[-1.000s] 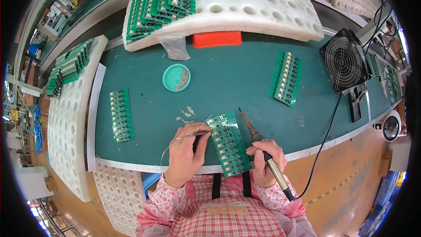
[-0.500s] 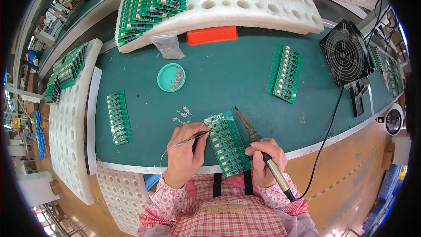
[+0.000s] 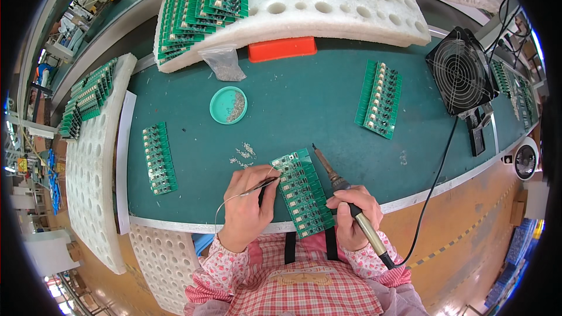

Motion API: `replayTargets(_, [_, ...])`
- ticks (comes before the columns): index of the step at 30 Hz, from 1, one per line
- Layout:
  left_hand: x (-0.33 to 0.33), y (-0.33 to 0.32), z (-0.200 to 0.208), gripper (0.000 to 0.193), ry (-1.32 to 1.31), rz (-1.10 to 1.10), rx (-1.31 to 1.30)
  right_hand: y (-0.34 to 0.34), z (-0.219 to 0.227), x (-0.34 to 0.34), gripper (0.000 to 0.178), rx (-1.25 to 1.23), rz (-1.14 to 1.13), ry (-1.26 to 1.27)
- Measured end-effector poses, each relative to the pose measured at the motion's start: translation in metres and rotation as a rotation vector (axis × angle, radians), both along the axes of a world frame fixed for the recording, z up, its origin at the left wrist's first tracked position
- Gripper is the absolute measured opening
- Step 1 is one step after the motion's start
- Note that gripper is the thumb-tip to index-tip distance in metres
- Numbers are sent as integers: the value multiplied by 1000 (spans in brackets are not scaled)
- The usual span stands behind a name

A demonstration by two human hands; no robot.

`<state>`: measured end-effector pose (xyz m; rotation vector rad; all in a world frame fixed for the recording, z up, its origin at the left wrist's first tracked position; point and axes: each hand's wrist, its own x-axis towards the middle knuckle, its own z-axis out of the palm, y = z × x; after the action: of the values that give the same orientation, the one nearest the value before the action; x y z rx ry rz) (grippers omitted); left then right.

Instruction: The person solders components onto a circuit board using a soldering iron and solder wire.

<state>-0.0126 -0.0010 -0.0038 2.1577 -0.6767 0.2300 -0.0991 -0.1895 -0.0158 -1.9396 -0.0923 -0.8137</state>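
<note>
A green table (image 3: 304,102) fills the middle, with a white foam slab (image 3: 293,22) along its far side bearing stacked boards (image 3: 205,14) at its left end. Another slab (image 3: 93,167) stands at the left, topped by more boards (image 3: 88,99). A black fan (image 3: 459,73) sits at the far right. The left hand (image 3: 249,205) and right hand (image 3: 349,226) work near the front edge, with a green circuit board (image 3: 302,196) between them, tilted so its top leans left, its lower end reaching past the edge. The right hand wraps around an iron (image 3: 341,184) like a pen; its tip points away from the person, clear of the board's upper right corner. The left hand pinches a thin dark tool (image 3: 266,183) between thumb and fingers, together with a fine wire (image 3: 218,210) that loops down toward the wrist. Its fingertips are at the board's upper left corner; whether they press on it, I cannot tell. One loose board (image 3: 380,100) lies to the right, another (image 3: 158,159) to the left. Beyond the hands are a red box (image 3: 282,49), a clear bag (image 3: 225,65) and a round teal dish (image 3: 219,107) holding small pieces. Pale bits (image 3: 246,152) lie scattered between dish and left hand.
</note>
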Motion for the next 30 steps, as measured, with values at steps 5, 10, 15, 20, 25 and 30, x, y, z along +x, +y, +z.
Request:
replayTargets(5, [1,-2,1,22,-5,-2,2,-1,0,1,22,8,9,-3])
replayTargets(10, [-1,1,2,22,-1,6,-2,1,2,0,22,11,1,23])
replayTargets(15, [-3,9,1,18,-31,52,6,0,3,-1,21,11,-1,25])
replayTargets(20, [-4,9,3,17,2,78,47,-1,1,-2,19,4,-4,19])
replayTargets(25, [-5,11,4,17,26,87,13,1,1,-2,19,30,-3,20])
replayTargets(30, [-4,11,3,15,24,73,21,0,0,-2,18,24,-13,29])
